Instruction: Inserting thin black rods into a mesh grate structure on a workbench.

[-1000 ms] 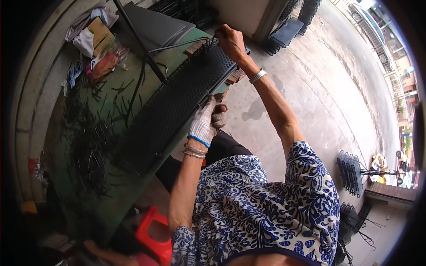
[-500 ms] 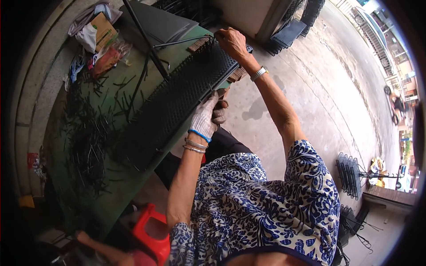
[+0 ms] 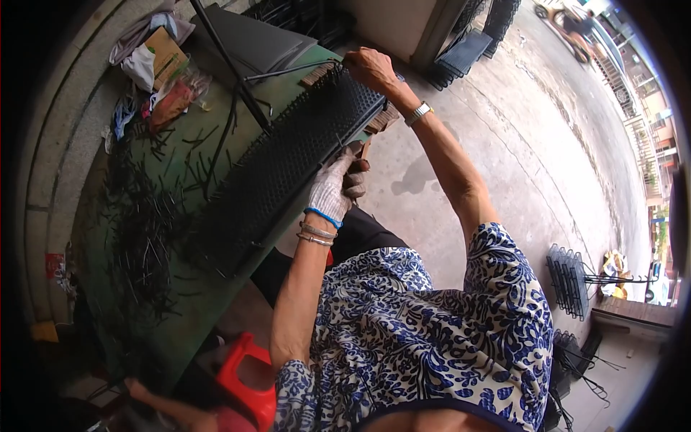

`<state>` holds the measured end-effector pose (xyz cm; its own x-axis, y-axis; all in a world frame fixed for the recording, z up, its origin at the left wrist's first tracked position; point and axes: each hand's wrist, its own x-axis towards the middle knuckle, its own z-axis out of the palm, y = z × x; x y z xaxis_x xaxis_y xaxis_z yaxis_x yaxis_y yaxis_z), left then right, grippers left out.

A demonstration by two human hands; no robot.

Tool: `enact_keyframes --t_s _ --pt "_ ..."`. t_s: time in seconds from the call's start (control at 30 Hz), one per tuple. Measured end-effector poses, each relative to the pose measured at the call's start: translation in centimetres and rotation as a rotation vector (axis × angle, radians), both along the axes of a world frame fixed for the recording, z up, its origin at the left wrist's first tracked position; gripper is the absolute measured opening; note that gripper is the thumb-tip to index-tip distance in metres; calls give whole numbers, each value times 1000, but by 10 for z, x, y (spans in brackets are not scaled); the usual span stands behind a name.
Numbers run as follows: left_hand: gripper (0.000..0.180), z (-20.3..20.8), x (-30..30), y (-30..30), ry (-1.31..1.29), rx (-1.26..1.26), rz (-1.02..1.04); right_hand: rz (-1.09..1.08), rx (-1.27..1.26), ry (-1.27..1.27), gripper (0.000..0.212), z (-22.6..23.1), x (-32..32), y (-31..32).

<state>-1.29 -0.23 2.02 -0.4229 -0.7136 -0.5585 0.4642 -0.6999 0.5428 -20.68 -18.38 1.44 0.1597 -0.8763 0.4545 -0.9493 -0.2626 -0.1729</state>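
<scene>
A long black perforated panel point(image 3: 302, 133) lies slantwise along the near edge of the green table point(image 3: 183, 327). At its near edge, my left hand point(image 3: 335, 183), in a whitish knitted glove with a blue cuff, has its fingers curled; what they hold is hidden. My bare right hand point(image 3: 371, 70) is closed in a fist over the panel's far right end, beside a thin dark rod point(image 3: 288, 72). Whatever lies inside that fist does not show. Thin black strips point(image 3: 147, 241) are heaped on the table left of the panel.
A dark upright pole point(image 3: 234, 65) rises beyond the panel. Grey sheets point(image 3: 248, 39), a cardboard piece point(image 3: 165, 57) and cloths lie at the table's back. A red plastic stool point(image 3: 245, 378) stands lower left, near another person's arm point(image 3: 165, 407). Black racks point(image 3: 568, 281) are at right.
My right hand has shifted very slightly left, still closed. My left hand stays at the panel's edge. A scooter on the street has moved toward the top of the view.
</scene>
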Motion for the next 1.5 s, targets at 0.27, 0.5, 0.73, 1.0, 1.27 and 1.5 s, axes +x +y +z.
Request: enact_keyframes --t_s 0.27,0.5,0.73,1.0,1.27,1.5 --pt "19 -4 5 -6 32 -66 -16 248 606 -466 34 34 14 82" --pt "18 -11 -8 -7 -15 -131 63 353 630 -766 20 26 22 101" --pt "24 -21 2 -6 38 -47 -43 -15 -408 -535 12 11 4 29" --pt "30 9 -9 2 27 -11 -26 -72 -317 -470 13 -9 9 -3" --pt "29 -9 -1 0 113 -53 -85 -20 -106 -477 22 -11 5 -5" --pt "21 0 -6 -2 7 -32 33 -40 -190 -253 32 -10 15 27"
